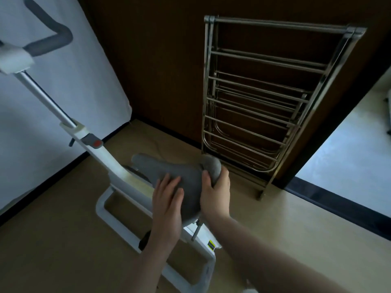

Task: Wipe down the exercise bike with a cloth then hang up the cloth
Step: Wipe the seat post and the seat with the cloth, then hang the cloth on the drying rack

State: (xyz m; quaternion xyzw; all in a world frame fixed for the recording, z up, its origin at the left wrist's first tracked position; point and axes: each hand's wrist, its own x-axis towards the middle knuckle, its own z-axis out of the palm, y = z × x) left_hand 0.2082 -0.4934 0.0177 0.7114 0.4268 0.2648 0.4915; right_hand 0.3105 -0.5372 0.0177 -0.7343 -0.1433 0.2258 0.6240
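Room: tan floor (63, 208), dark wall, metal drying rack (260, 98) leaning on it.
Bike: white exercise bike (105, 159), grey seat (169, 168) in the middle.
Cloth: grey cloth (211, 166) bunched at the seat's right edge, near the rack.
Left hand (167, 206): flat, fingers straight, resting on the seat.
Right hand (215, 193): fingers curled round the cloth.

No readable text anywhere. Only a small yellow-and-black sticker (211, 244) on the white exercise bike frame (196, 233), just below the right hand (215, 193), print too small to read.
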